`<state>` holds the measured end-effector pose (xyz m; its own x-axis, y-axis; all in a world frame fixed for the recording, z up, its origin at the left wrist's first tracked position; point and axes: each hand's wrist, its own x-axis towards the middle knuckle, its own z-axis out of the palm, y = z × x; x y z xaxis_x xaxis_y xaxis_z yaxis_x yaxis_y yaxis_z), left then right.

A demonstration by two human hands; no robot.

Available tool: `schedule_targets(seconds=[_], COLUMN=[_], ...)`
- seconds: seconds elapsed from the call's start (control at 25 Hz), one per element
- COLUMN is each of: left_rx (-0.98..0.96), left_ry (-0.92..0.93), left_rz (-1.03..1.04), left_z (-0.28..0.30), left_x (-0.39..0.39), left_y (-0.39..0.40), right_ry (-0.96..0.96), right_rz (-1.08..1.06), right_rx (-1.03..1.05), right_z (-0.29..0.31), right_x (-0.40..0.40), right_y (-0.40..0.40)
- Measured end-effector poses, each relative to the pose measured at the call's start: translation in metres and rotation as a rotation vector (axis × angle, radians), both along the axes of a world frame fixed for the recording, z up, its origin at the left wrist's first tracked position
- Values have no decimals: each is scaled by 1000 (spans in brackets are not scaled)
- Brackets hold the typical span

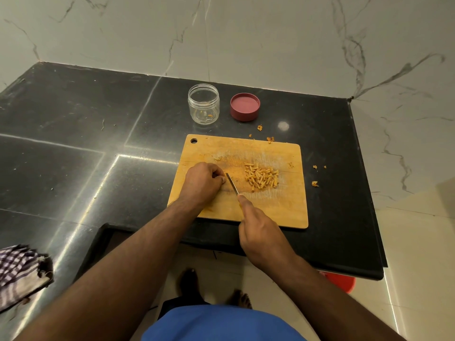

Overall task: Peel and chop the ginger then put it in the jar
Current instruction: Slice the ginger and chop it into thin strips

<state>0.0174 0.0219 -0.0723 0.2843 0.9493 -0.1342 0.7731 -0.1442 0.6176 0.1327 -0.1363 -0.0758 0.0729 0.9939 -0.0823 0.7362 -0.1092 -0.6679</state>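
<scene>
A wooden cutting board (pixel 283 212) lies on the black counter. A heap of chopped ginger sticks (pixel 261 179) sits right of the board's middle. My left hand (pixel 203 184) is curled on the board, its fingertips pinching a small ginger piece that is mostly hidden. My right hand (pixel 258 230) grips a knife (pixel 232 183), forefinger along the back; the blade rests right beside my left fingertips. Behind the board an open clear jar (pixel 203 104) stands with a few bits inside, and its pink lid (pixel 245 106) lies upside down to its right.
Ginger peel scraps (pixel 259 127) lie scattered behind and right of the board. A checked cloth (pixel 21 271) sits at the counter's near left edge. A marble wall runs behind and to the right. A red object (pixel 341 281) is on the floor under the counter edge.
</scene>
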Motion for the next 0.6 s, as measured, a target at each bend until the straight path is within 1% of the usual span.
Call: schedule_targets(seconds=[0.28, 0.48, 0.6], left_rx=[4, 4, -7], left_ry=[4, 1, -9], left_rz=[13, 13, 4], left_z=[-1, -4, -3], left_x=[1, -1, -3], left_y=[0, -1, -1], right_ry=[5, -7, 21], right_rz=[18, 24, -28], right_rx=[-81, -45, 1], right_z=[-1, 0, 0], right_x=[1, 0, 2], right_y=[15, -21, -14])
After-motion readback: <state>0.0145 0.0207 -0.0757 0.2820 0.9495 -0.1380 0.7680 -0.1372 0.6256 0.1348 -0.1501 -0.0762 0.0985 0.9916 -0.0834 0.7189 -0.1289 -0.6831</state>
